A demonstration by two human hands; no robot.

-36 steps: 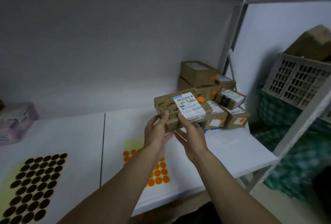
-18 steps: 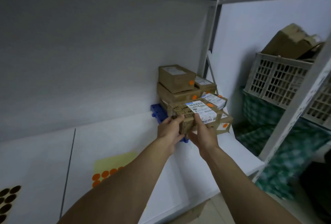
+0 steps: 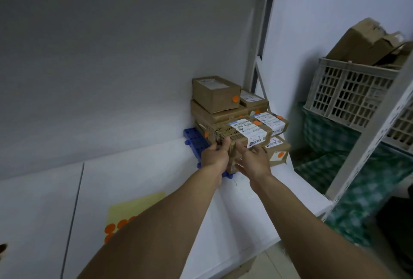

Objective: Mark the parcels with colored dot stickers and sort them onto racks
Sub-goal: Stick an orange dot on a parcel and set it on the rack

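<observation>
The left hand (image 3: 213, 156) grips the near left corner of the brown cardboard parcel with a white shipping label (image 3: 242, 132), thumb on top and fingers curled beneath. The right hand (image 3: 256, 160) holds the near edge, thumb against the front face, fingers tucked under and largely hidden.

The parcel sits just beyond the fingers, against the stack of brown cardboard boxes with orange dot stickers (image 3: 215, 93). A blue plastic grid pallet (image 3: 193, 137) lies below the left fingers. Well back from the fingers, toward the person, a yellow sheet of orange dot stickers (image 3: 134, 209) lies on the white shelf (image 3: 145, 167).
</observation>
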